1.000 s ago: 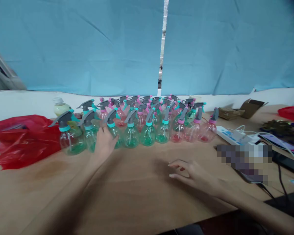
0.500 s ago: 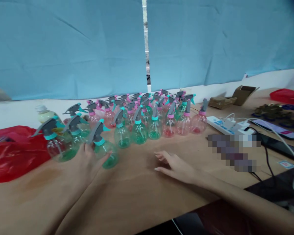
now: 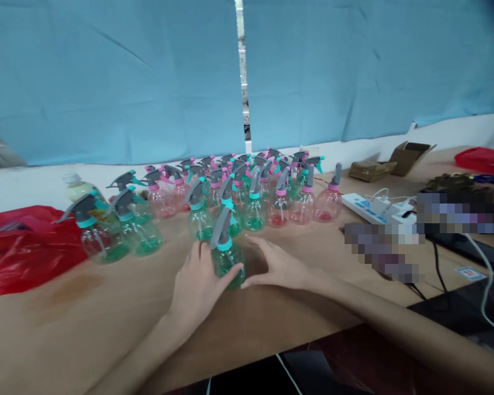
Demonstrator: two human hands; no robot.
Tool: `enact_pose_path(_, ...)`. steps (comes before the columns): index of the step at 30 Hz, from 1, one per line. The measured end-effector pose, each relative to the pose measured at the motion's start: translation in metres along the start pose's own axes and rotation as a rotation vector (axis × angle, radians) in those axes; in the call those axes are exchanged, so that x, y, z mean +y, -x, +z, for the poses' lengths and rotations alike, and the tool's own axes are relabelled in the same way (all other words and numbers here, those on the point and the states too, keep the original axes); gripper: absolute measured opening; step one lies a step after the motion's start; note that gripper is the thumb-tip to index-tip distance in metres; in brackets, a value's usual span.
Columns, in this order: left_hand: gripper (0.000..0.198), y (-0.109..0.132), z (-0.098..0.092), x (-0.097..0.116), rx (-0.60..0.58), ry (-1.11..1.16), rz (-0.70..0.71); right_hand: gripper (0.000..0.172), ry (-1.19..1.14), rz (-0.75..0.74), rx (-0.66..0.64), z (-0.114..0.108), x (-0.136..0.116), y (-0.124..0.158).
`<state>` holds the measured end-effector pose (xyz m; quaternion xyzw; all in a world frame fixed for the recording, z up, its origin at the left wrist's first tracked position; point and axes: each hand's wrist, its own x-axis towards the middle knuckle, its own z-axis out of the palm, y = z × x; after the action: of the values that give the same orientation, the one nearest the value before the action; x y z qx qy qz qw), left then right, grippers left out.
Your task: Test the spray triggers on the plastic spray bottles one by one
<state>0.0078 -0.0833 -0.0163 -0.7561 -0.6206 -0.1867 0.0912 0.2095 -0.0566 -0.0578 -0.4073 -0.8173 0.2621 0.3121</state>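
Observation:
A round, clear green spray bottle (image 3: 227, 258) with a grey trigger head and turquoise collar is upright in front of the others. Gripping it from the left is my left hand (image 3: 200, 288), its thumb across the front of the bottle. On the other side my right hand (image 3: 278, 264) is open, thumb and fingers apart, close to the bottle's right side; contact there I cannot make out. Behind stand several more spray bottles, green ones such as the green bottle (image 3: 254, 216) and pink ones such as the pink bottle (image 3: 328, 206). Two green bottles (image 3: 142, 236) stand farther left.
A red plastic bag (image 3: 35, 249) lies at the left, with a pale capped bottle (image 3: 80, 187) behind it. To the right are a white power strip (image 3: 364, 211) with cables, an open cardboard box (image 3: 409, 158) and a red item (image 3: 483, 159). The wooden table (image 3: 86, 323) ends at the front.
My left hand has brought the green spray bottle rightward from the left group to the middle. My right hand has moved slightly left, up to the bottle's right side.

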Motion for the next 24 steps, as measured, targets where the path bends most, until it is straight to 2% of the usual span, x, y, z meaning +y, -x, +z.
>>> enact_pose_path(2,0.054,0.002,0.002,0.014,-0.021,0.030,0.020,0.099,-0.043,-0.049,0.018,0.002,-0.003,-0.003)
enact_pose_path(4,0.054,0.004,0.003,0.024,-0.036,0.060,0.059,0.091,-0.087,-0.082,0.035,0.004,-0.006,-0.002)
enact_pose_path(6,0.053,0.003,0.001,0.027,-0.036,0.092,0.103,0.079,-0.117,-0.066,0.037,0.006,-0.009,0.001)
enact_pose_path(8,0.049,-0.003,-0.002,0.025,-0.037,0.178,0.156,0.074,-0.127,-0.014,0.029,0.006,-0.011,0.004)
enact_pose_path(12,0.039,-0.027,-0.007,0.019,-0.097,0.540,0.216,0.090,-0.103,-0.011,0.022,0.007,-0.015,0.000)
enact_pose_path(17,0.039,-0.054,0.000,0.020,-0.177,0.937,0.248,0.088,-0.134,-0.146,0.017,0.009,-0.022,-0.014)
enact_pose_path(20,0.033,-0.062,0.006,0.018,-0.203,0.997,0.250,0.094,-0.168,-0.177,0.047,0.014,-0.020,-0.022)
enact_pose_path(24,0.030,-0.066,0.010,0.012,-0.163,0.984,0.246,0.102,-0.133,-0.112,0.066,0.023,-0.013,-0.031)
